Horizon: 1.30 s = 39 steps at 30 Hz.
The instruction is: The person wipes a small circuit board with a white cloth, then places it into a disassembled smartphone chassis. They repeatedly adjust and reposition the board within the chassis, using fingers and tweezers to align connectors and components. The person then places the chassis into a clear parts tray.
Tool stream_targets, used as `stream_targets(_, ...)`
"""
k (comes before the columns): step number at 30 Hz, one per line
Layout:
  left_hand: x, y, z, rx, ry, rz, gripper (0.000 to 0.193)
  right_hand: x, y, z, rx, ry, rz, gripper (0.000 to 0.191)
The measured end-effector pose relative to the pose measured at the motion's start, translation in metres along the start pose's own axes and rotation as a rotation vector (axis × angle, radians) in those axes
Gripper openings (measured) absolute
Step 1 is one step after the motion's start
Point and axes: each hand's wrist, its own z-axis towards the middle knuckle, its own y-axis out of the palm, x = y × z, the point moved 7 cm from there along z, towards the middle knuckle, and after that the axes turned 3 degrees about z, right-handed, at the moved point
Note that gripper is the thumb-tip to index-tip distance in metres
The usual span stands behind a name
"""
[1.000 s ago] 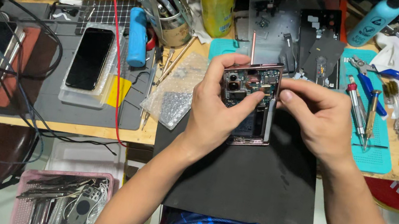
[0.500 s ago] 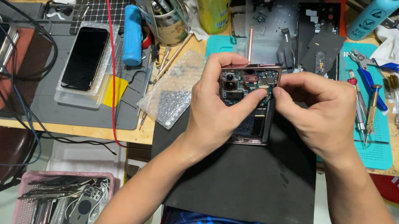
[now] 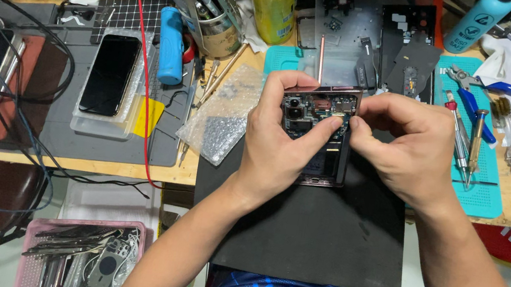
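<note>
Hands meet over an opened smartphone [image 3: 317,132], its back cover off and its circuit boards and camera modules facing up, held just above a black work mat [image 3: 310,231] that overhangs the bench's near edge. The left hand [image 3: 281,147] wraps the phone from its left side, fingers curled over the top edge and the thumb laid diagonally across the exposed interior, so the phone sits clasped in that palm with its lower end poking out beneath the thumb. The right hand [image 3: 407,151] presses in from the right edge, its fingertips pinched together at the phone's upper right corner beside a small gold-coloured part; whether they nip anything there I cannot tell. Left of the mat lies a crumpled sheet of bubble wrap [image 3: 222,119], and farther left a dark-screened phone [image 3: 109,73] rests on a grey pad. Behind the hands stands a clear tray of dismantled phone parts [image 3: 348,50]. Blue-handled pliers [image 3: 496,87] and screwdrivers [image 3: 469,140] lie on a teal mat [image 3: 482,189] to the right.
</note>
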Motion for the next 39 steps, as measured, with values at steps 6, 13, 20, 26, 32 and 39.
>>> stream_targets(6, -0.002, 0.001, 0.001, -0.007, -0.005, 0.009, 0.047, 0.004, -0.001, -0.001, 0.011, 0.018, -0.002, 0.014)
stream_targets(13, -0.004, 0.000, 0.002, -0.017, -0.005, -0.002, 0.045, 0.010, -0.003, -0.001, 0.019, 0.059, -0.016, 0.017)
stream_targets(20, -0.015, -0.003, 0.006, -0.039, -0.072, -0.119, 0.046, 0.016, 0.002, 0.001, -0.032, 0.115, 0.196, 0.020)
stream_targets(26, -0.018, -0.008, 0.007, -0.080, -0.040, -0.118, 0.068, 0.014, 0.011, 0.000, -0.120, 0.086, 0.286, 0.036)
stream_targets(32, -0.009, -0.017, -0.002, -0.085, 0.112, 0.250, 0.089, 0.010, 0.020, -0.004, -0.172, 0.044, 0.313, 0.048)
stream_targets(39, 0.001, -0.020, -0.006, -0.047, 0.196, 0.394, 0.088, 0.005, 0.024, -0.004, -0.180, 0.043, 0.316, 0.047)
